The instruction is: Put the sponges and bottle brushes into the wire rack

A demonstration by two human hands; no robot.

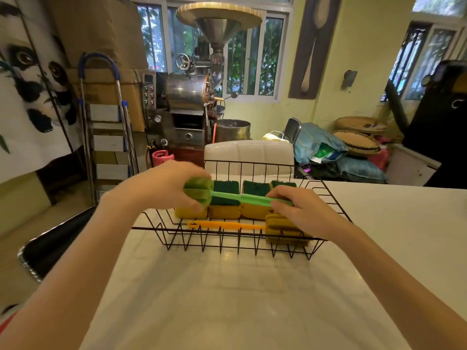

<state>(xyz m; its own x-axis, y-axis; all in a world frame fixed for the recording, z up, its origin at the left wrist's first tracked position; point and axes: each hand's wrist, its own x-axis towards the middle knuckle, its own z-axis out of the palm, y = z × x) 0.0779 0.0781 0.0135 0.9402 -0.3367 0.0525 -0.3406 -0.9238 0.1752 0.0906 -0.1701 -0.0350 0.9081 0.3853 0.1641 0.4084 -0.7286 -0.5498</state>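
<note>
A black wire rack [235,245] stands on the white table. Several yellow sponges with dark green scouring tops [226,209] stand in a row along its back. An orange bottle brush [227,225] lies across the rack in front of them, its sponge head at the right. A green bottle brush [242,198] is held level above the sponges. My left hand [166,184] grips its green sponge head, and my right hand [300,207] pinches the far end of its handle.
The white table [227,299] runs toward me below the rack. A white chair back [249,151] stands just behind the rack. A dark chair seat [54,245] sits off the table's left edge. A metal roasting machine [192,97] and a stepladder [107,127] stand farther back.
</note>
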